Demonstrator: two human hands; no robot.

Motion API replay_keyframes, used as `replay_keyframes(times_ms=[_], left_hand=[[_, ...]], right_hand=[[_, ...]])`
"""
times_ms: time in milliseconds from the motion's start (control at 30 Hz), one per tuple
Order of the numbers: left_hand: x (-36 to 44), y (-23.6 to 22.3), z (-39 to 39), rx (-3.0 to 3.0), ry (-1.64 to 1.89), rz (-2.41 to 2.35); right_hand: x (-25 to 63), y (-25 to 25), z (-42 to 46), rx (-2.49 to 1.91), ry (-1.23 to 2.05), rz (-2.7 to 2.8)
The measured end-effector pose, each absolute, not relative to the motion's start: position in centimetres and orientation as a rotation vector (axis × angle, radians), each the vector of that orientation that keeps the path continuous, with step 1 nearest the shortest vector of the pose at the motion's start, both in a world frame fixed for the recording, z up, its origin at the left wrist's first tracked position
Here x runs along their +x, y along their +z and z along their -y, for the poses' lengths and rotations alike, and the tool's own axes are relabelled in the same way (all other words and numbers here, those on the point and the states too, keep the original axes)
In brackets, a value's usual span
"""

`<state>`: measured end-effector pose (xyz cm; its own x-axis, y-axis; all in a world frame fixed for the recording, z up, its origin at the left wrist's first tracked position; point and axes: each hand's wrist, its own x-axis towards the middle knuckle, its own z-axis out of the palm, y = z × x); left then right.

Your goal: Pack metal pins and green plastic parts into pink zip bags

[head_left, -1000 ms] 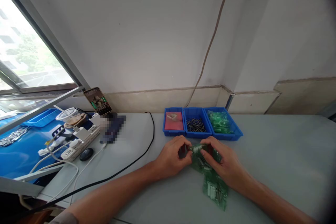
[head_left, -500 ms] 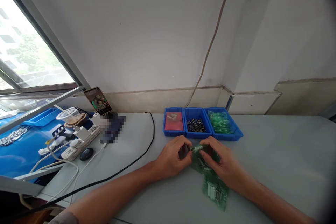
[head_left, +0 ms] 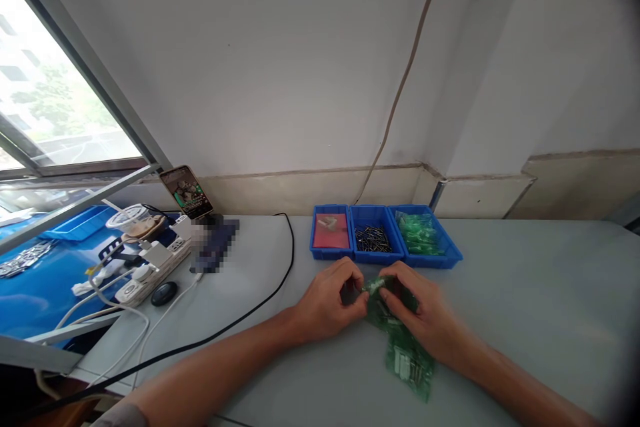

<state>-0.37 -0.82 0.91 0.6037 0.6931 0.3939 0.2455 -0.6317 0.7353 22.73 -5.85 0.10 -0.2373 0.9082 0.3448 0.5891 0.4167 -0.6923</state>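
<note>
Right hand (head_left: 430, 313) pinched a green bag (head_left: 410, 370) near its top, between the thumb and a finger. Close by, the left hand (head_left: 325, 300) had its thumb and finger curled up at the bag's top end, but I could not tell if they had hold of it. The rest of the bag reached down over the gray tabletop (head_left: 530, 293), and white and shiny bits showed through it. Just past the hands, three blue trays (head_left: 379, 257) stood in a row. One had a pink sheet (head_left: 330, 237), one had dark metal bits (head_left: 373, 239), and one had green packets (head_left: 420, 235).
</note>
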Motion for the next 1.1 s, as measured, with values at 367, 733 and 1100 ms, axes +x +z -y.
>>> replay_keyframes(times_ms=[367, 733, 1100], left_hand=[[-0.5, 0.7, 0.9, 2.124, 0.866, -0.796], [-0.6, -0.1, 0.8, 2.1, 0.92, -0.705], [-0.4, 0.7, 0.2, 2.153, 0.921, -0.797]], right_hand=[[22.7, 0.1, 5.9, -1.299, 0.652, 1.913], [22.6, 0.3, 5.8, -1.33, 0.694, 1.69], [22.4, 0.6, 5.9, -1.285, 0.699, 1.798]])
